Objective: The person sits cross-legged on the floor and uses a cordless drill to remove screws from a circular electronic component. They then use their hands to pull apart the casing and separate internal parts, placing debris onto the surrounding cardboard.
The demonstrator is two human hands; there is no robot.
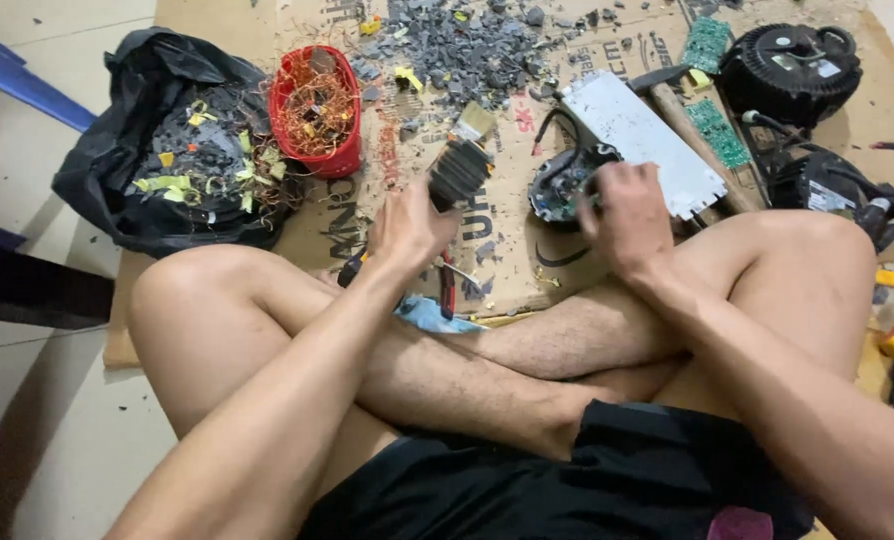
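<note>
Gripping a dark finned block (pixel 459 172) above its fingers, the left hand (pixel 410 225) could drop it; the right hand (pixel 625 215), fingers probably closed on the round gutted housing (pixel 559 185), risks cuts from the jagged plate (pixel 642 140).

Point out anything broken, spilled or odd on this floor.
Grey broken fragments lie scattered over the brown cardboard sheet rather than contained. The round black device under the right hand is cracked open, wires exposed. The red plastic basket brims with tangled copper wire.
</note>
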